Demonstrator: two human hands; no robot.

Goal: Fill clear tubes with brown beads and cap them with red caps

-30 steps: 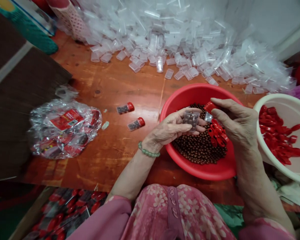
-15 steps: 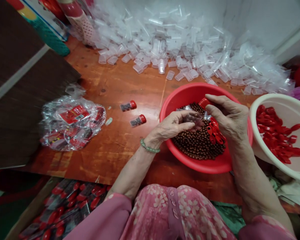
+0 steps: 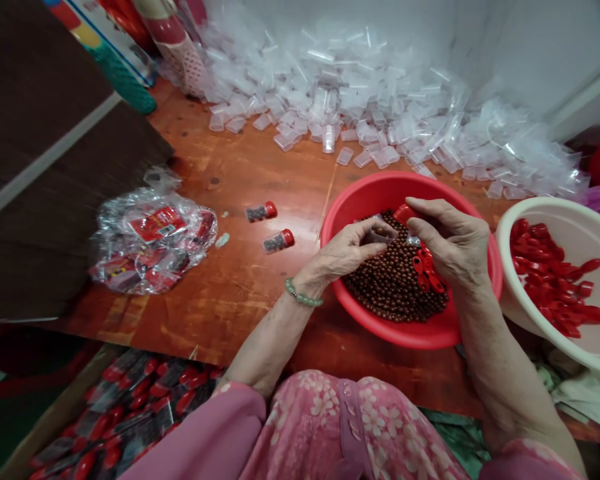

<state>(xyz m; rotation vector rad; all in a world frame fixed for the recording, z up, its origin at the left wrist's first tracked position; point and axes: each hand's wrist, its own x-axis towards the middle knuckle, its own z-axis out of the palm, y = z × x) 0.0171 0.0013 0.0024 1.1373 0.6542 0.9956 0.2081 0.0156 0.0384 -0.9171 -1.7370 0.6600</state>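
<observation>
My left hand (image 3: 347, 248), with a green bead bracelet (image 3: 303, 294) on its wrist, pinches a small clear plastic container (image 3: 383, 233) over the red basin (image 3: 405, 337). Dark content shows inside the container, though the fingers cover part of it. Just to the right, my right hand (image 3: 453, 233) grips a red cap (image 3: 404, 214) between thumb and fingers, a little apart from the container. Below both hands lie many small round brown balls (image 3: 397, 287). Several red plastic pieces (image 3: 427, 268) rest on the balls under my right hand.
A white basin (image 3: 505, 267) holds red caps (image 3: 555, 280). Clear empty containers (image 3: 330, 100) are heaped along the wall. Two filled, red-capped containers (image 3: 279, 241) lie on the wooden table (image 3: 230, 267). A clear plastic bag (image 3: 155, 250) sits left; more filled containers (image 3: 125, 407) are below the edge.
The container in my left hand has tilted and now shows its open end. My right hand still holds the red cap. The whole view has shifted slightly.
</observation>
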